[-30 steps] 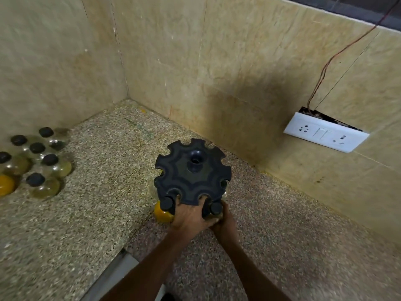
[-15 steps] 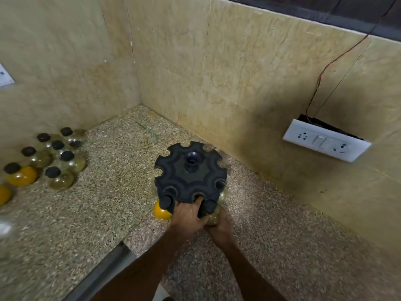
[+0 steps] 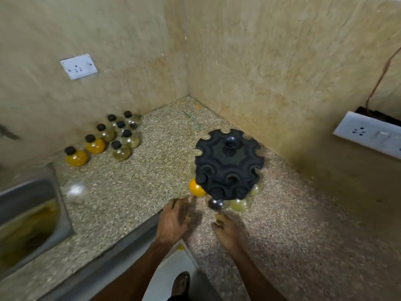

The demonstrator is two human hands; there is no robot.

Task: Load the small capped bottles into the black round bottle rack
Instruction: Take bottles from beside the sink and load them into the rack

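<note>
Bottle rack [image 3: 229, 164], both hands open, empty

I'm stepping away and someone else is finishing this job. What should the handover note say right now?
Left hand: open, holding nothing, just short of the rack.
Right hand: loosely curled, holding nothing.
Black round rack stands on the counter near the corner. Its near side holds an orange bottle, a dark one and pale ones.
Loose bottles: about eight, clustered by the left wall.
Left: carry those over and fill the rack's empty slots.
</note>
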